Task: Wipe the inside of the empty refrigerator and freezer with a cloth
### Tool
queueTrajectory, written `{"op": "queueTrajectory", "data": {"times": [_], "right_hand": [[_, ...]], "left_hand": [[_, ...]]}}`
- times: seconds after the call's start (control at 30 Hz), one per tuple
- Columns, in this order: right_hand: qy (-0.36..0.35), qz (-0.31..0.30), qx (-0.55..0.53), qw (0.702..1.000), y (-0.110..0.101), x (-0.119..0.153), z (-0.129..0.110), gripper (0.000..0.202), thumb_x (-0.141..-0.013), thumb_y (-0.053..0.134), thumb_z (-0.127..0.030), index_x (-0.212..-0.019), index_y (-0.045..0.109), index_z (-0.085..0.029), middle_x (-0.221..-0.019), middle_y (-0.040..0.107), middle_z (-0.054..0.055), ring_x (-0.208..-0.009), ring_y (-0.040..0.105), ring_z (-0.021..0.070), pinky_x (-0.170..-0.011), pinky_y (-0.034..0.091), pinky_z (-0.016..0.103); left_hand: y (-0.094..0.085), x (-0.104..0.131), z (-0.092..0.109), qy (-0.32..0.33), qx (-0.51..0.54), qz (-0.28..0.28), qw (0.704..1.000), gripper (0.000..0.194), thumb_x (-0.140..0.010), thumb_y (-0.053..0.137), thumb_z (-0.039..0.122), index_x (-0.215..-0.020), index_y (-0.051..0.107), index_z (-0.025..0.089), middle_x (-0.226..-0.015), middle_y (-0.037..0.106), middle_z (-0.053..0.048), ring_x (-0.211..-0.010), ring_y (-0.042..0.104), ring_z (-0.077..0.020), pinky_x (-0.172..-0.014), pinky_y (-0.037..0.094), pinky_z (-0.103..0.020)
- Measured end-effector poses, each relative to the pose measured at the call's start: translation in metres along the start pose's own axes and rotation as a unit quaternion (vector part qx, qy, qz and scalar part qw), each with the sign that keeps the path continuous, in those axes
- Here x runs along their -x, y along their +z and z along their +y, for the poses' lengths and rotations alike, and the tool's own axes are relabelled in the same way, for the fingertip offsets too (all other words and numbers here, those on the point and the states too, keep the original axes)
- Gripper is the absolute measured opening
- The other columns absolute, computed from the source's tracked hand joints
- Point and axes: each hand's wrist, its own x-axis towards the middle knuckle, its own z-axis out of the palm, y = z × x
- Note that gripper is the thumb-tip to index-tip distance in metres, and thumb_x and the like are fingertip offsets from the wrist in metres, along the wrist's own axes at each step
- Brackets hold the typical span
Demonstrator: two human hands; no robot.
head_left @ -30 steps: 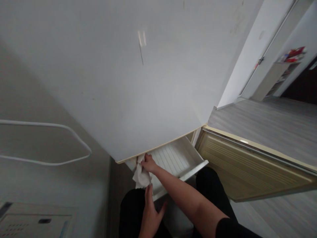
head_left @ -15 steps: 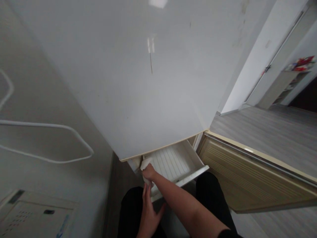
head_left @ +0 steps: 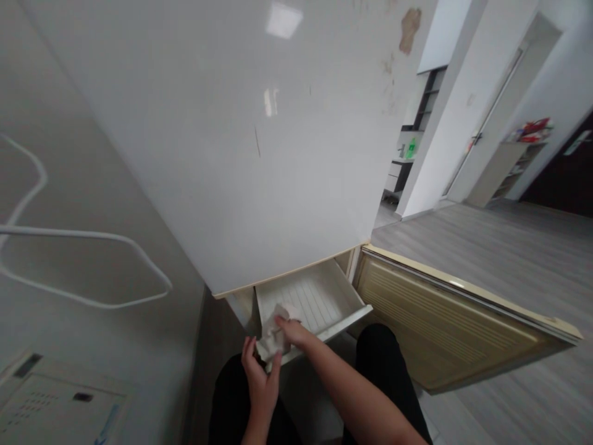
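My right hand (head_left: 293,332) is closed on a crumpled white cloth (head_left: 272,341), pressed over the left front part of a white drawer (head_left: 349,321). The drawer is pulled out between my knees, and its ribbed floor shows. At its front left corner, my left hand (head_left: 262,376) has its fingers and thumb on either side of the corner, touching the drawer right beside the cloth. Part of that grip is hidden by the cloth and the fingers.
Above the drawer rises a large white panel (head_left: 241,185) with stains. A yellowed door (head_left: 445,321) stands swung out at the right. White cable (head_left: 83,233) hangs at the left wall, over a beige box (head_left: 60,402). Grey floor (head_left: 500,247) stretches off to the right.
My right hand and the cloth have moved from the drawer's left edge in over its front left part. My left hand has come up around the corner. The view has turned right.
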Motion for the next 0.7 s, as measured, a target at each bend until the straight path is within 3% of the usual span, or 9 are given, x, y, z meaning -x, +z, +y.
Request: {"op": "queueTrajectory", "data": {"times": [0.07,0.1,0.2,0.33,0.43,0.5,0.63,0.7], "right_hand": [[-0.007,0.004,-0.103,0.995,-0.008,0.022,0.005,0.071,-0.108,0.026,-0.055,-0.141,0.059,-0.002,-0.14,0.064,0.02,-0.135,0.06,0.0228,-0.116,0.043,0.035],[-0.023,0.007,-0.159,0.987,-0.01,0.034,0.007,0.072,-0.106,0.031,-0.06,-0.144,0.057,-0.005,-0.144,0.062,0.017,-0.139,0.056,0.0219,-0.12,0.039,0.034],[-0.059,0.016,-0.269,0.961,-0.01,0.065,0.015,0.082,-0.094,0.047,-0.077,-0.143,0.059,-0.012,-0.147,0.06,0.014,-0.142,0.053,0.0244,-0.122,0.036,0.036],[-0.024,0.04,-0.326,0.944,-0.01,0.089,0.03,0.093,-0.082,0.053,-0.088,-0.137,0.063,-0.013,-0.141,0.063,0.016,-0.138,0.056,0.0283,-0.12,0.039,0.041],[0.028,0.076,-0.318,0.945,-0.014,0.095,0.04,0.086,-0.08,0.06,-0.084,-0.125,0.067,-0.012,-0.133,0.066,0.018,-0.136,0.056,0.0308,-0.121,0.037,0.044],[0.023,0.082,-0.314,0.946,-0.017,0.097,0.044,0.078,-0.079,0.065,-0.079,-0.121,0.068,-0.013,-0.131,0.067,0.017,-0.134,0.057,0.0317,-0.12,0.036,0.045],[-0.071,0.06,-0.29,0.953,-0.021,0.096,0.044,0.063,-0.08,0.072,-0.057,-0.129,0.064,-0.017,-0.135,0.065,0.013,-0.127,0.059,0.0302,-0.114,0.043,0.046],[-0.112,0.06,-0.273,0.954,-0.022,0.094,0.043,0.06,-0.088,0.064,-0.048,-0.139,0.056,-0.019,-0.139,0.063,0.01,-0.13,0.058,0.0272,-0.115,0.043,0.044]], "left_hand": [[0.007,-0.012,0.01,-0.052,0.025,0.033,0.998,0.076,-0.086,0.066,0.063,-0.145,0.044,0.02,-0.153,0.045,-0.021,-0.144,0.044,-0.038,-0.117,0.038,-0.061],[0.011,-0.018,0.016,-0.081,0.046,0.018,0.995,0.074,-0.087,0.063,0.066,-0.141,0.048,0.019,-0.147,0.052,-0.02,-0.138,0.051,-0.0365,-0.116,0.04,-0.059],[0.02,-0.03,0.036,-0.129,0.085,-0.086,0.984,0.07,-0.083,0.062,0.073,-0.127,0.061,0.018,-0.128,0.067,-0.017,-0.117,0.065,-0.032,-0.102,0.051,-0.049],[0.026,-0.032,0.055,-0.111,0.069,-0.169,0.977,0.066,-0.076,0.069,0.071,-0.115,0.069,0.018,-0.1,0.073,-0.011,-0.09,0.069,-0.0263,-0.071,0.053,-0.035],[0.025,-0.029,0.066,-0.068,0.063,-0.191,0.977,0.048,-0.077,0.07,0.066,-0.09,0.072,0.02,-0.093,0.072,-0.009,-0.087,0.067,-0.0245,-0.073,0.051,-0.034],[0.022,-0.028,0.072,-0.063,0.073,-0.175,0.98,0.043,-0.079,0.07,0.064,-0.078,0.068,0.021,-0.09,0.07,-0.007,-0.088,0.066,-0.0238,-0.078,0.051,-0.034],[0.011,-0.025,0.087,-0.118,0.093,-0.122,0.981,0.04,-0.085,0.066,0.061,-0.079,0.06,0.022,-0.067,0.058,0.002,-0.064,0.057,-0.0184,-0.061,0.047,-0.029],[0.003,-0.02,0.098,-0.096,0.095,-0.142,0.981,0.035,-0.088,0.065,0.056,-0.083,0.06,0.022,-0.076,0.063,0.0,-0.071,0.061,-0.0192,-0.065,0.05,-0.029]]}}
